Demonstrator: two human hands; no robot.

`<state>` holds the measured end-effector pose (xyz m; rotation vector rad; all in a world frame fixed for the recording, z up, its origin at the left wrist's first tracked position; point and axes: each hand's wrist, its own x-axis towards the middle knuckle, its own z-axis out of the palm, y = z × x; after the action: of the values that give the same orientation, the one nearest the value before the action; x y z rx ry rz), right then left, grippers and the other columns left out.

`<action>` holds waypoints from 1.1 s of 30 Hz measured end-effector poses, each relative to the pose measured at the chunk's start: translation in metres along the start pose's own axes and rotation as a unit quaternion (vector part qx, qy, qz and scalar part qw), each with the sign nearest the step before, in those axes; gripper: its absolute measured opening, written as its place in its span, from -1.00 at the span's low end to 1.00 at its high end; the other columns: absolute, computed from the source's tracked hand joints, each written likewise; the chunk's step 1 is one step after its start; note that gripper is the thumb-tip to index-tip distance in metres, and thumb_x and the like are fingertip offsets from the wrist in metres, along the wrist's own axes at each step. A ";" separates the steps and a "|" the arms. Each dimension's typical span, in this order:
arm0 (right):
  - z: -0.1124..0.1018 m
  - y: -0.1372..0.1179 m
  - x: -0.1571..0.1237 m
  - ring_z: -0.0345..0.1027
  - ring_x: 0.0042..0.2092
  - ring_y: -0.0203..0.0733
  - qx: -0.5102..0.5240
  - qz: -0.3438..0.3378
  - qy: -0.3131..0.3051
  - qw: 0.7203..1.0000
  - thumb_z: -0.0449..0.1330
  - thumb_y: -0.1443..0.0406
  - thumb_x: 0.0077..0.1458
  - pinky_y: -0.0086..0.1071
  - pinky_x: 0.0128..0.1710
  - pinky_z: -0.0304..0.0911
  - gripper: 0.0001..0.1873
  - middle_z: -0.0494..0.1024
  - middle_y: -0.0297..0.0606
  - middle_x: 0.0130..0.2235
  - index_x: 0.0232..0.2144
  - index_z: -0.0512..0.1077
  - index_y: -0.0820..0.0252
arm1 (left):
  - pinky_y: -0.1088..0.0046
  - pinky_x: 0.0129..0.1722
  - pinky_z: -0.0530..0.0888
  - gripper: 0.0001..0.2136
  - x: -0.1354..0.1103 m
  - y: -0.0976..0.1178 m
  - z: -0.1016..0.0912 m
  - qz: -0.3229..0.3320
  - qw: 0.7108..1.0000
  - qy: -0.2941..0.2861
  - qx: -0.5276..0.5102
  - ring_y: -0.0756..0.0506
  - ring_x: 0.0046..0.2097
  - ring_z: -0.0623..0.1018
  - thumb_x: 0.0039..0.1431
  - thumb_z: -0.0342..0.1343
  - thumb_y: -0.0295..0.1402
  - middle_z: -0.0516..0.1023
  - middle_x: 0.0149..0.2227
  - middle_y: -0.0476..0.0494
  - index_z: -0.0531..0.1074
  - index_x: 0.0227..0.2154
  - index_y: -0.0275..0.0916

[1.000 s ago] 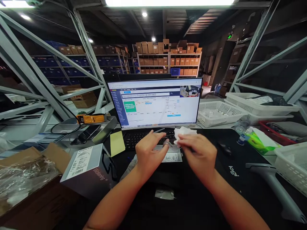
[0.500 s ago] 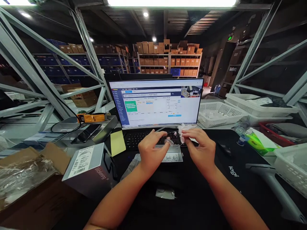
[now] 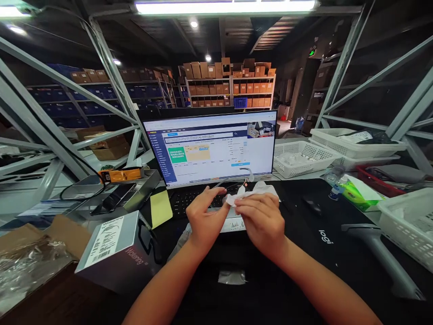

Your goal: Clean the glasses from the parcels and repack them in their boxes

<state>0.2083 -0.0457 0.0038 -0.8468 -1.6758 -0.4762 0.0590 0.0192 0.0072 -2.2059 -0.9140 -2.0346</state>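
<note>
Over the keyboard, my right hand is closed on a crumpled white tissue, which stretches left to my other hand. My left hand has its thumb and fingertips drawn together at the tissue's left end; what it grips there is mostly covered. A thin curved grey piece with a small orange tag sticks up behind the tissue, in front of the monitor. Below the hands, partly hidden, lies an open silver-grey box with a printed label. A small clear plastic bag rests nearer to me.
A monitor stands ahead. To the left are a grey box marked "Wakening", a yellow sticky note and a carton of plastic wrap. Rightward are a mouse, a barcode scanner, a tissue pack and white baskets.
My right hand has moved left, bringing the tissue up to my left hand. The curved piece now rises above the tissue. The camera view has turned slightly right.
</note>
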 end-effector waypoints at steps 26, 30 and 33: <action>-0.357 0.168 -0.021 0.46 -0.12 -0.15 -0.476 0.597 0.192 0.616 0.27 0.23 0.23 -0.20 -0.07 0.37 -0.86 0.56 -0.20 -0.20 -0.35 0.49 0.17 | 0.17 0.02 0.58 -0.84 0.010 -0.003 -0.007 -0.057 0.998 -0.036 0.014 -0.21 -0.14 0.67 0.15 0.25 -0.23 0.69 -0.25 0.01 0.61 -0.22 -0.08; -0.332 0.208 -0.015 0.47 -0.11 -0.18 -0.429 0.616 0.061 0.658 0.24 0.20 0.28 -0.22 -0.10 0.43 -0.82 0.55 -0.22 -0.11 -0.18 0.49 0.22 | 0.16 0.07 0.57 -0.87 0.009 0.001 -0.005 -0.033 0.999 -0.043 0.004 -0.18 -0.17 0.68 0.16 0.24 -0.26 0.69 -0.27 0.01 0.61 -0.25 -0.09; -0.292 0.240 -0.008 0.49 -0.16 -0.19 -0.367 0.604 -0.030 0.707 0.24 0.19 0.28 -0.22 -0.16 0.47 -0.74 0.55 -0.22 -0.11 -0.10 0.47 0.27 | 0.16 0.06 0.58 -0.87 0.009 0.001 -0.005 -0.046 0.998 -0.048 -0.005 -0.19 -0.18 0.68 0.12 0.24 -0.25 0.69 -0.29 0.01 0.61 -0.28 -0.08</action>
<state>0.5812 -0.0937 0.0483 -2.3081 -0.5884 -0.1317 0.0545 0.0202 0.0170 -2.3274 -1.0354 -1.9896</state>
